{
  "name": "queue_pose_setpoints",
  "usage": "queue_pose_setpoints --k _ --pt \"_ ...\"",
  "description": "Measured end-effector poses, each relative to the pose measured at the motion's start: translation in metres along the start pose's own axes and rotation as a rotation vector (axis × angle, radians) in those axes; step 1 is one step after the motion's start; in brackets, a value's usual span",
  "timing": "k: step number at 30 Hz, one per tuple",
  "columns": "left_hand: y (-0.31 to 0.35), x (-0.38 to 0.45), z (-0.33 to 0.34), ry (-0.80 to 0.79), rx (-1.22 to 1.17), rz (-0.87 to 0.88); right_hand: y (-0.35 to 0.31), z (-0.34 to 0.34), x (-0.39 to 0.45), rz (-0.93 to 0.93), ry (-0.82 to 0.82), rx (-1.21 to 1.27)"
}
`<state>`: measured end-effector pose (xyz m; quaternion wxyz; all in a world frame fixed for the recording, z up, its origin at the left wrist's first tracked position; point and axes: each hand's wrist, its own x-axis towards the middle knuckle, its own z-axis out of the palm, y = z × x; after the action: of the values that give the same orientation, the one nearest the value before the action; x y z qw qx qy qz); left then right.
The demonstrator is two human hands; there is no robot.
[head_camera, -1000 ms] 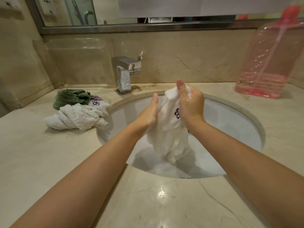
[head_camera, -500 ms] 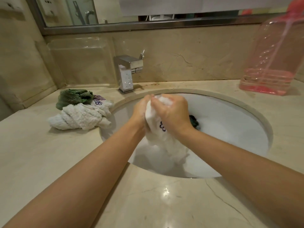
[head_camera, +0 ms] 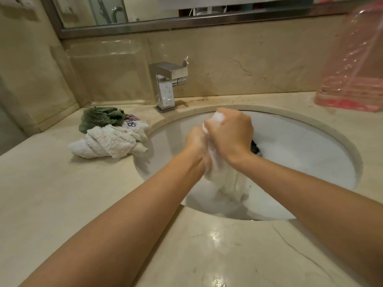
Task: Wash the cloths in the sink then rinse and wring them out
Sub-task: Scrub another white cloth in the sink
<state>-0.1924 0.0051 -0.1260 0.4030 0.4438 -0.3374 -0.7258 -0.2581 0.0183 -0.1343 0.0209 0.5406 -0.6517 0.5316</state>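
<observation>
Over the white sink [head_camera: 323, 141] I hold a soapy white cloth [head_camera: 228, 183], bunched between both hands, its lower end hanging into the sudsy water. My right hand [head_camera: 232, 133] grips the top of the cloth in a fist. My left hand [head_camera: 196, 143], covered in foam, grips the cloth just below and to the left. A dark green cloth [head_camera: 255, 149] peeks out of the suds behind my right wrist. On the counter left of the sink lie a twisted white cloth [head_camera: 107, 143], a green cloth [head_camera: 99, 119] and a white cloth with purple print [head_camera: 134, 124].
A chrome tap [head_camera: 167, 85] stands behind the sink, no water running from it. A large pink transparent bottle [head_camera: 352, 69] stands at the back right. A mirror [head_camera: 186, 9] hangs above the marble counter [head_camera: 51, 204], and a wall closes the left side.
My right hand has closed from flat fingers into a fist round the cloth. Both hands have dropped lower over the sink and bunched the cloth tighter.
</observation>
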Motion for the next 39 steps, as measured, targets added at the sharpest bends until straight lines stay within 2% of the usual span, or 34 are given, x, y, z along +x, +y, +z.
queue_pose_setpoints --k 2,3,6,7,11,13,15,17,20,23,26,28,30,32,34,35,37,39 --pt "-0.002 0.003 -0.003 0.0 0.005 0.042 -0.006 0.001 -0.014 -0.125 -0.015 0.059" --pt "0.0 0.001 -0.002 0.031 0.024 0.035 -0.004 0.002 -0.011 -0.099 -0.022 0.069" --pt "0.003 -0.01 0.008 0.037 0.033 -0.031 0.012 -0.005 0.015 0.226 -0.047 0.007" --pt "0.003 -0.012 0.01 0.045 0.042 -0.015 0.013 -0.007 0.016 0.254 -0.04 0.011" --pt "0.006 -0.002 -0.007 0.058 0.073 0.099 -0.016 0.001 -0.016 -0.102 -0.015 0.144" --pt "0.007 -0.003 -0.008 0.061 0.084 0.077 -0.008 0.004 -0.002 -0.012 -0.012 0.123" --pt "0.005 -0.01 -0.004 -0.026 0.141 0.0 0.013 -0.001 0.017 0.168 -0.053 0.002" --pt "0.0 -0.009 0.001 -0.109 0.193 -0.008 0.033 -0.007 0.023 0.199 -0.087 -0.13" --pt "0.001 -0.003 0.003 -0.054 0.287 0.044 0.046 -0.008 0.027 0.235 -0.106 -0.197" --pt "0.002 0.005 0.002 0.02 0.411 0.167 0.056 -0.01 0.035 0.379 -0.227 -0.167" --pt "-0.001 0.015 -0.004 0.007 0.559 0.333 0.061 -0.01 0.03 0.269 -0.389 -0.212" --pt "-0.001 0.015 -0.004 0.029 0.549 0.377 0.055 -0.008 0.026 0.223 -0.433 -0.019" --pt "0.001 0.015 -0.005 0.072 0.476 0.39 0.045 -0.01 0.025 0.314 -0.522 0.23" --pt "0.003 0.015 -0.007 0.075 0.438 0.39 0.042 -0.013 0.025 0.351 -0.684 0.259" --pt "0.005 0.017 -0.011 0.089 0.544 0.406 0.045 -0.018 0.023 0.305 -0.78 0.246" --pt "0.006 0.018 -0.013 0.094 0.629 0.415 0.047 -0.019 0.022 0.298 -0.768 0.29" --pt "0.007 0.019 -0.018 0.083 0.821 0.386 0.052 -0.02 0.026 0.302 -0.631 0.355" --pt "0.005 0.018 -0.02 0.046 0.979 0.27 0.052 -0.021 0.028 0.282 -0.493 0.318"
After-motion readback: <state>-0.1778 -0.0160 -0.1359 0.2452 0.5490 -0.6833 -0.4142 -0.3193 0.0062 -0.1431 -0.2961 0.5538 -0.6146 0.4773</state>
